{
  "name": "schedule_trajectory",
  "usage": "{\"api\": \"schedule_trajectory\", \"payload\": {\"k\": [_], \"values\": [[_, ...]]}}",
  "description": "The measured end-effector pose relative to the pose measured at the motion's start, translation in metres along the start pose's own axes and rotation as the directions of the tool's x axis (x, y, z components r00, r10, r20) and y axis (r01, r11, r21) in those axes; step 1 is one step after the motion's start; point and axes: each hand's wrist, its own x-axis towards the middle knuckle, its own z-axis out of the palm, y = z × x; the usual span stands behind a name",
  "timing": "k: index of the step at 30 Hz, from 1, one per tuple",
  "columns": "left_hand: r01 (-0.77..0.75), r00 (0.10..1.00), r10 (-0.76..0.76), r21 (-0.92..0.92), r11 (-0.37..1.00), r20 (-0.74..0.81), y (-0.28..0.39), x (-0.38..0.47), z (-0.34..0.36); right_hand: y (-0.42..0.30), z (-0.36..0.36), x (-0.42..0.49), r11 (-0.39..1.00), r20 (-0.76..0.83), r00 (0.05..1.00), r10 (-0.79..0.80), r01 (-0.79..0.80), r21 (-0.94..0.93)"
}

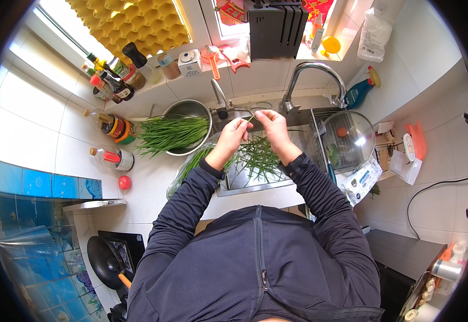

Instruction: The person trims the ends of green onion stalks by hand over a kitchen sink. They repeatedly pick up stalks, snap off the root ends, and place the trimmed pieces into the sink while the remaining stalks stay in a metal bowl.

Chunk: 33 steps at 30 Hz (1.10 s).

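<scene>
Over the steel sink (242, 184), my left hand (232, 139) and my right hand (273, 128) are close together, fingertips nearly meeting. Both pinch a thin green stalk (251, 118), which looks like a chive. Below them in the sink lies a loose heap of green trimmings (259, 155), partly hidden by my hands. A metal bowl (208, 120) to the left holds long chives (173, 133), their ends hanging over its left rim. Between bowl and sink, more chives (193, 163) lie in a clear plastic bag (173, 189), partly covered by my left forearm.
A chrome faucet (318, 66) and a smaller tap (218, 90) rise behind the sink. On the right, a glass lid (352, 137) rests on a wire dish rack (318, 120). Sauce bottles (111, 155) and a red ball-shaped item (124, 182) stand at left.
</scene>
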Motion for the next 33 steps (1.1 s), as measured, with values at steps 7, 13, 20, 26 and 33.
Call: {"api": "schedule_trajectory", "payload": {"k": [7,13,20,26,33], "values": [[-0.089,0.984,0.117,0.196,0.976,-0.132,-0.001,-0.002,0.011,0.004,-0.007,-0.007,0.994,0.177,0.983,-0.048,0.064,-0.088],[-0.083,0.984,0.13,0.33,0.94,-0.122,0.002,-0.003,0.017,0.018,-0.008,-0.004,0.936,0.12,0.973,-0.196,0.222,-0.273],[-0.002,0.995,0.03,0.275,0.962,-0.096,0.006,-0.004,0.013,0.008,-0.026,0.006,0.919,-0.059,0.961,-0.269,0.237,-0.316],[0.123,0.992,-0.123,-0.011,0.992,-0.009,0.007,-0.005,0.009,0.003,-0.026,-0.002,0.972,0.093,0.991,-0.093,0.111,-0.205],[0.11,0.994,-0.11,-0.007,0.994,0.015,0.005,-0.002,0.015,0.005,-0.014,-0.005,0.99,0.208,0.976,-0.066,0.089,-0.107]]}}
